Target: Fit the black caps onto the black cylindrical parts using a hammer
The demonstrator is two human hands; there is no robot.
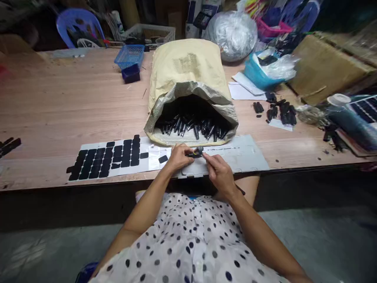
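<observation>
My left hand [178, 158] pinches a small black plastic part [194, 153] with a rounded end and a yellowish spot. It is held just above the grey-white board [244, 153] at the table's front edge. My right hand [219, 171] is closed, its fingertips meeting the part from the right; what they grip is hidden. A thin dark stick [240, 190] shows by the right wrist. Beyond the hands, an open woven sack [188, 63] holds many black tapered pieces [196, 129]. Left of my left hand, black rounded patches [97, 161] lie in rows, with a loose patch [163, 159] nearer.
A blue basket [129, 56] and a dark blue box [130, 74] stand behind left. To the right are black parts in piles [284, 112], a light-blue bag [256, 74], papers [246, 88] and a cardboard box [326, 67]. More black pieces [10, 146] lie far left.
</observation>
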